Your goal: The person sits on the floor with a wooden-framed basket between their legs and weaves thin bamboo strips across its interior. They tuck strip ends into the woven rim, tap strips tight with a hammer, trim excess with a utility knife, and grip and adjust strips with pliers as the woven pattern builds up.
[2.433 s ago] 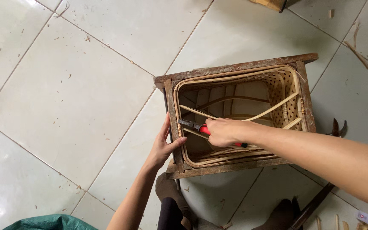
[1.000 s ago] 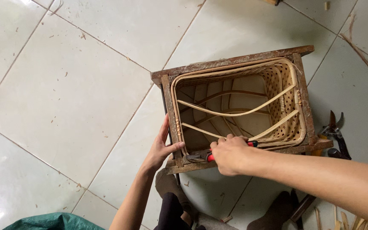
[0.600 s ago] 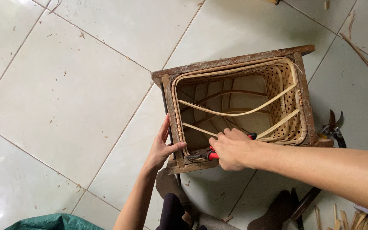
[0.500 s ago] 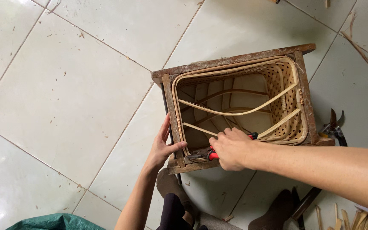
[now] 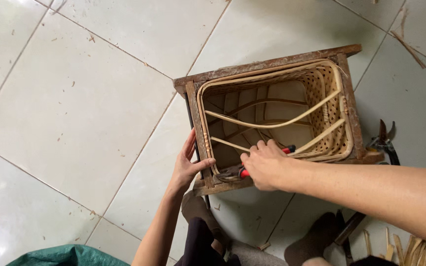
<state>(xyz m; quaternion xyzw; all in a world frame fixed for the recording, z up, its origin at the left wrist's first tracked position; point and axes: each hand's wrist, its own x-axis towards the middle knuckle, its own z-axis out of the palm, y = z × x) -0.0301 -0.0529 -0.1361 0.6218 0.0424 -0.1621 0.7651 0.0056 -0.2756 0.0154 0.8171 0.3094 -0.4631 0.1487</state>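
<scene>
Since a couple of seconds back, the right hand [image 5: 265, 165] has slid from the middle of the basket opening down to the near edge, fingers curled tight round red-handled pliers [image 5: 242, 171] whose dark jaws sit at the near-left corner. Left hand [image 5: 189, 165] hasn't budged, fingers spread flat along the left rail with the thumb hooked over it. The basket [image 5: 329, 93] is pale woven cane with loose bent strips crossing inside, sitting in a rough, worn wooden frame [image 5: 267, 63] on the glossy white tiled floor [image 5: 75, 98]. Dark pruning shears [image 5: 384, 140] lie just right of the frame; cane offcuts [image 5: 412, 249] pile up near right, and some green cloth [image 5: 60, 256] sits near left.
</scene>
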